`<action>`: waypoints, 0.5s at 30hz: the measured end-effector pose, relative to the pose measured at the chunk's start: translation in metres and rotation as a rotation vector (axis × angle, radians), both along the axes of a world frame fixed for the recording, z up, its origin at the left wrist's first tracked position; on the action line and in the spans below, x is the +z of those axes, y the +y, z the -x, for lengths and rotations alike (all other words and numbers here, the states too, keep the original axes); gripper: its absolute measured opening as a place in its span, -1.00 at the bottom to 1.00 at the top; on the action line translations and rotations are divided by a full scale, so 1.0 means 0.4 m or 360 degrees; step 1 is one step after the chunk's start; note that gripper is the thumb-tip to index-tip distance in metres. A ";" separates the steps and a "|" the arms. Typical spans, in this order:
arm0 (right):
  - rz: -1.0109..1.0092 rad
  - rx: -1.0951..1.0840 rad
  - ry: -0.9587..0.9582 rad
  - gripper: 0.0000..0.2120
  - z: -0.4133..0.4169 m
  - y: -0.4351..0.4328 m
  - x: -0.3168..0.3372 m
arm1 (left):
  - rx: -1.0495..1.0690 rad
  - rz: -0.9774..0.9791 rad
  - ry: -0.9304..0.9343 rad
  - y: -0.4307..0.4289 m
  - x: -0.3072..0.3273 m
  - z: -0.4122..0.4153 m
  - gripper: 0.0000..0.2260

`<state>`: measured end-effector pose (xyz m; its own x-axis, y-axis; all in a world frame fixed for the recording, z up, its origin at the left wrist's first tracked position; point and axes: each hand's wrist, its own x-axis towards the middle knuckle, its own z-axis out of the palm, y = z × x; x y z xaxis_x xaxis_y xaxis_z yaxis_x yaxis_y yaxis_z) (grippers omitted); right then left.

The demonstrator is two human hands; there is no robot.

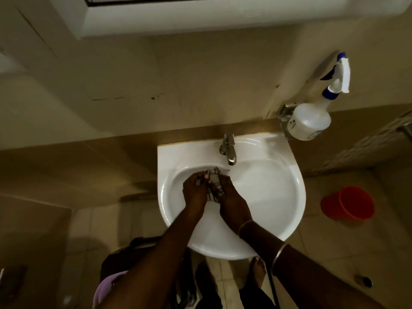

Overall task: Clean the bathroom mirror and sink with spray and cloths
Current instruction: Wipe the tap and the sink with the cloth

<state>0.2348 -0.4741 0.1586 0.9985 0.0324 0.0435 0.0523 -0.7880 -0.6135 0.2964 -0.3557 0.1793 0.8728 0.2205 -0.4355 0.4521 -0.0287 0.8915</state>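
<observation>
In the middle of the frame, both hands are reaching down into the white sink (278, 197), just below the tap (228, 149). The left hand (195, 190) and the right hand (231, 201) are pressing together around a checked cloth (214, 178), fingers curled closed on it, so that only a bunched part of the cloth is showing between and above the knuckles. The cloth is sitting inside the bowl, near its back wall and right under the spout. Whether water is running from the tap is too hard to tell.

A thin bangle (278, 255) is circling the right forearm in the lower right of the frame. At the upper right, a clear spray bottle (310, 121) with a white and blue trigger is standing in a metal holder (285, 113) on the wall, beside the sink's back right corner. An orange bucket (349, 206) is lying on the tiled floor at the right, well apart from the sink. The bottom edge of the mirror (200, 1) is showing along the top of the frame.
</observation>
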 end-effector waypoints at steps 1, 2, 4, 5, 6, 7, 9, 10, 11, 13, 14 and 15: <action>0.0024 -0.0002 -0.0102 -0.20 -0.031 0.021 0.003 | 0.0010 0.0005 -0.0064 0.017 0.009 -0.027 -0.82; 0.0041 -0.0028 -0.0169 -0.16 -0.060 0.039 0.005 | 0.0000 0.0007 -0.0129 0.031 0.018 -0.059 -0.81; 0.0029 -0.0087 -0.0207 -0.20 -0.126 0.072 0.030 | 0.0000 -0.0011 -0.0231 0.056 0.039 -0.130 -0.83; 0.0063 -0.0099 -0.0221 -0.27 -0.157 0.084 0.041 | 0.0001 -0.0026 -0.0271 0.064 0.046 -0.165 -0.84; 0.0133 -0.0091 -0.0246 -0.35 -0.186 0.096 0.041 | -0.0007 -0.0052 -0.0314 0.070 0.046 -0.199 -0.84; 0.0230 -0.0079 -0.0287 -0.40 -0.210 0.103 0.033 | -0.0033 -0.0067 -0.0353 0.072 0.042 -0.227 -0.84; 0.0437 -0.0034 -0.0314 -0.39 -0.253 0.107 0.003 | -0.0104 -0.0045 -0.0385 0.062 0.026 -0.271 -0.83; 0.0510 -0.0029 -0.0272 -0.37 -0.266 0.106 -0.015 | -0.0155 -0.0058 -0.0388 0.055 0.019 -0.283 -0.82; 0.0562 -0.0022 -0.0217 -0.34 -0.274 0.105 -0.034 | -0.0203 -0.0103 -0.0414 0.049 0.009 -0.293 -0.81; 0.0615 0.0006 -0.0105 -0.23 -0.278 0.104 -0.063 | -0.0303 -0.0227 -0.0500 0.044 -0.015 -0.307 -0.80; 0.0633 0.0016 -0.0075 -0.16 -0.279 0.107 -0.070 | -0.0335 -0.0272 -0.0519 0.048 -0.025 -0.312 -0.79; 0.0637 -0.0001 -0.0071 -0.12 -0.280 0.111 -0.071 | -0.0350 -0.0292 -0.0517 0.052 -0.031 -0.315 -0.79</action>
<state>0.3469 -0.4295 0.1301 0.9960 0.0552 0.0706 0.0715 -0.9642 -0.2555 0.4224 -0.3350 0.1670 0.9929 0.0624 -0.1012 0.1142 -0.2645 0.9576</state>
